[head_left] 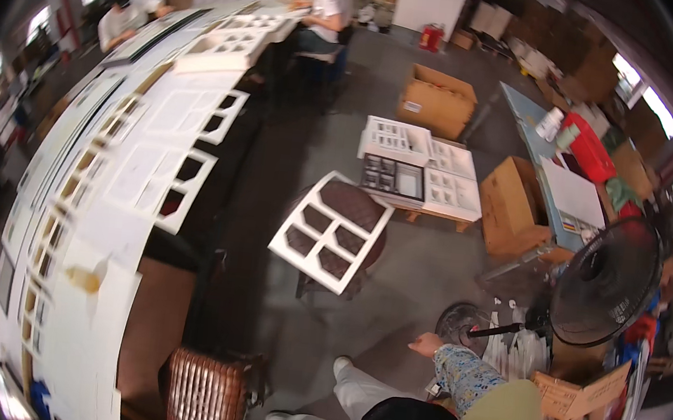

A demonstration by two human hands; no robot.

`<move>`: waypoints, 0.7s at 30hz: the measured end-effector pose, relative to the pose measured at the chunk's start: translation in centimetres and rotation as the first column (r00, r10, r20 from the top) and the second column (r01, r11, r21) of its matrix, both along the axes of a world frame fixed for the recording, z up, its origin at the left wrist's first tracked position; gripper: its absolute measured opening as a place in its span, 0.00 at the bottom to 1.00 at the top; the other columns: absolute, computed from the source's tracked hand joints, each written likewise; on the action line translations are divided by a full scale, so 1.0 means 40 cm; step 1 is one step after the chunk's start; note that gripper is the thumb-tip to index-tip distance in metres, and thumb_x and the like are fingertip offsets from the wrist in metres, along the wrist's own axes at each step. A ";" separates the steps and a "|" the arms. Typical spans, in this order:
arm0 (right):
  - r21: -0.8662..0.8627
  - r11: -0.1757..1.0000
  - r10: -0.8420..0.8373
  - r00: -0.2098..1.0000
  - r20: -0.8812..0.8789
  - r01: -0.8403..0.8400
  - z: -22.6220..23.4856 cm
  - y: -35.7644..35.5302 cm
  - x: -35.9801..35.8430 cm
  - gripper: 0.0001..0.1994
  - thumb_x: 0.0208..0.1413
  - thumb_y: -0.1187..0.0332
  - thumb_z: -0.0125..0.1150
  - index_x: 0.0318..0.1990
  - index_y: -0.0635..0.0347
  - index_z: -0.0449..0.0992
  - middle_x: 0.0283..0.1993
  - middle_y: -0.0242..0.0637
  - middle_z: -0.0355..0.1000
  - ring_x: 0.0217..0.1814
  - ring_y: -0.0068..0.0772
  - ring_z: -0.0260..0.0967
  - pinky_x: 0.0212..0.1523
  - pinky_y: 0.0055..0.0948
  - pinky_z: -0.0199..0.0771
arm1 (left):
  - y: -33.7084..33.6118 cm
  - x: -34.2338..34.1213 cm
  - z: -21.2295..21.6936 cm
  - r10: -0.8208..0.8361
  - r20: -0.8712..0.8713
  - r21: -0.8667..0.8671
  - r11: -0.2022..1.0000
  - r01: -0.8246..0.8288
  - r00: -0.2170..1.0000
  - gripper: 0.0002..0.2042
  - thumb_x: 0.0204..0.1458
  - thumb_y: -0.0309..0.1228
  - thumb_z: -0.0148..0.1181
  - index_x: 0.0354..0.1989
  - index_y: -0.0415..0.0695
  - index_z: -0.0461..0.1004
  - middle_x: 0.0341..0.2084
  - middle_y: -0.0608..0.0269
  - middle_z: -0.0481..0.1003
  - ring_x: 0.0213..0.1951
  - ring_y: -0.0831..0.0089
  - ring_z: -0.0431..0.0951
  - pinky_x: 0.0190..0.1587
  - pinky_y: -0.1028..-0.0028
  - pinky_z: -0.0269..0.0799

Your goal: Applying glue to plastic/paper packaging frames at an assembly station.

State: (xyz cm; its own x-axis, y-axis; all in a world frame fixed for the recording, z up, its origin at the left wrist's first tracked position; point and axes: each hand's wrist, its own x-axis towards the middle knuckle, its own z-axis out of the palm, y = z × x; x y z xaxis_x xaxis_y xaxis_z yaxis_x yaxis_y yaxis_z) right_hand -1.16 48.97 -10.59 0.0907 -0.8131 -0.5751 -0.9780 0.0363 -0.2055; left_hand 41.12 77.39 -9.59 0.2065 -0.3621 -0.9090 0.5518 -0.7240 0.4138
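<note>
My right hand (425,344), with a patterned blue sleeve above the wrist, hangs beside my body near the base of a standing fan. I see nothing in it, but blur hides how its fingers are set. My left hand is out of the picture. Ahead, a white frame panel (324,240) with several cut-out openings lies across a round stool with a brown quilted seat (350,203). It is out of reach of the visible hand. Farther off, white compartmented frames (452,192) and a black one (394,178) lie on a low pallet.
A long white worktable (124,219) on the left carries more frames. Two people sit at its far end. A woven brown chair (207,398) stands near its close end. To the right are a black fan (606,282), cardboard boxes (511,205) and a blue table (526,115).
</note>
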 end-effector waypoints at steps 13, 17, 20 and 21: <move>0.122 0.874 -0.473 0.769 0.429 0.470 0.139 -0.462 -0.232 0.19 0.46 0.53 0.59 0.33 0.63 0.75 0.32 0.42 0.74 0.34 0.36 0.72 0.38 0.30 0.69 | -1.033 -0.119 0.323 -0.277 0.372 -0.411 0.806 0.425 0.886 0.14 0.54 0.39 0.49 0.36 0.39 0.70 0.20 0.65 0.71 0.19 0.82 0.68 0.19 0.83 0.63; 0.088 0.855 -0.493 0.750 0.442 0.511 0.114 -0.542 -0.359 0.19 0.46 0.53 0.58 0.34 0.63 0.76 0.33 0.44 0.74 0.37 0.40 0.71 0.40 0.32 0.69 | -1.439 -0.251 0.434 -0.248 0.676 -0.486 0.558 0.672 0.694 0.10 0.55 0.32 0.50 0.34 0.35 0.71 0.22 0.66 0.72 0.22 0.85 0.67 0.22 0.84 0.62; 0.058 0.844 -0.515 0.774 0.368 0.533 0.067 -0.572 -0.449 0.17 0.48 0.55 0.59 0.34 0.62 0.76 0.29 0.37 0.74 0.31 0.25 0.70 0.34 0.26 0.69 | -1.684 -0.439 0.499 -0.187 0.750 -0.546 0.368 0.753 0.635 0.10 0.52 0.29 0.53 0.39 0.35 0.69 0.23 0.67 0.72 0.25 0.84 0.68 0.27 0.82 0.64; 0.119 0.841 -0.534 0.774 0.341 0.528 0.038 -0.586 -0.498 0.17 0.48 0.56 0.59 0.34 0.62 0.76 0.29 0.37 0.74 0.30 0.25 0.70 0.34 0.28 0.69 | -1.752 -0.503 0.510 -0.255 0.766 -0.507 0.324 0.798 0.590 0.12 0.51 0.28 0.54 0.43 0.36 0.68 0.24 0.64 0.73 0.26 0.81 0.70 0.28 0.81 0.66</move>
State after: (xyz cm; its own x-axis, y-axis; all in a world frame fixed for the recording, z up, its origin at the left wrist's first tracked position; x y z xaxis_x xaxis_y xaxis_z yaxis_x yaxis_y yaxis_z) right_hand -21.07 25.51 -9.08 -0.1584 -0.7826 -0.6021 -0.6655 0.5351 -0.5204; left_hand 20.99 7.31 10.81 -0.0593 -0.9981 -0.0172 -0.3016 0.0015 0.9534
